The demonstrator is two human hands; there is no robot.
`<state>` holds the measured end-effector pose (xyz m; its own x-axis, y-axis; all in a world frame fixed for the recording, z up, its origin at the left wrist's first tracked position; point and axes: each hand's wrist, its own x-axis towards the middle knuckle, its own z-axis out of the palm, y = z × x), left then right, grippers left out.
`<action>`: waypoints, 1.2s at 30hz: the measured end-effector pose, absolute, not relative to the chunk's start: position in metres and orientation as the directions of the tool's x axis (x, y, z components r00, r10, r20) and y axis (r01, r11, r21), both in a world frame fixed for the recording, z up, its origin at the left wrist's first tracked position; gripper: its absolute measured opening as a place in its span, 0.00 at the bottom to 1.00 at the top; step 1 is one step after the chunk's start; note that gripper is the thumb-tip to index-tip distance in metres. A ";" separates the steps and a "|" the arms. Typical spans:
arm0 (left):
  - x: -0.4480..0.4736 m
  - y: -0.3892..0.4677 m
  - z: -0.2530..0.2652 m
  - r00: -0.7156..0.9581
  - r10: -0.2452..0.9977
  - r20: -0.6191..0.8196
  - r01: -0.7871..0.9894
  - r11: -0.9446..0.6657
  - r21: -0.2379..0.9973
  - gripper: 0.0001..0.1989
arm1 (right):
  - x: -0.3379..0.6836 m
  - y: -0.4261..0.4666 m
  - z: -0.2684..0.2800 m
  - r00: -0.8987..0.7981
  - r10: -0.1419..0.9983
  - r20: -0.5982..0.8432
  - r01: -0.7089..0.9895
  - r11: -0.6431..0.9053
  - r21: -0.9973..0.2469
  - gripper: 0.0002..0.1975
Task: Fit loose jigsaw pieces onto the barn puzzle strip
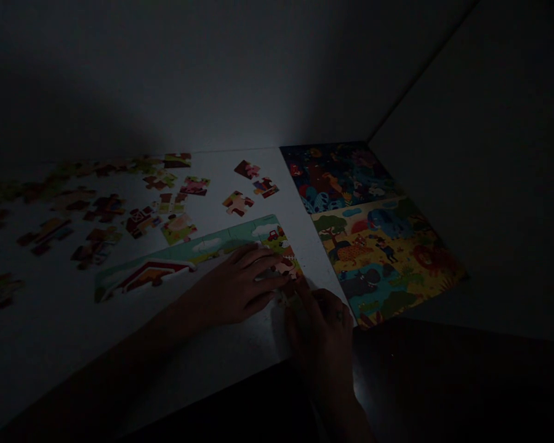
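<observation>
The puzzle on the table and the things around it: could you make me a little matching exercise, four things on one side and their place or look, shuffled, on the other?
Things
1. Puzzle with the red roof
2. Picture with the elephant
3. Picture beyond the elephant one
4. Right hand

Place, colour or state
A. Mostly dark blue
B. At the puzzle's right-hand end
C. Mostly yellow, with a patch of blue-green water
D. Only partly joined, with the left hand reaching over it

Right pairs: 1-D, 2-C, 3-A, 4-B
</observation>
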<state>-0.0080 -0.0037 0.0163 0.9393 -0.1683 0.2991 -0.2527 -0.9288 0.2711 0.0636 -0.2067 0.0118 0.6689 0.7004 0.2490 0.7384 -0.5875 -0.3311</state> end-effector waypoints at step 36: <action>-0.002 -0.010 0.024 0.957 -0.131 0.259 -0.218 -0.913 0.346 0.21 | 0.069 -0.207 0.020 0.613 0.763 0.206 0.775 -0.529 -0.346 0.23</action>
<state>-0.0022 -0.0096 0.0242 0.9570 -0.1306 0.2588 -0.2180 -0.9127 0.3456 0.0687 -0.2072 0.0205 0.6129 0.7630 0.2056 0.7748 -0.5291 -0.3461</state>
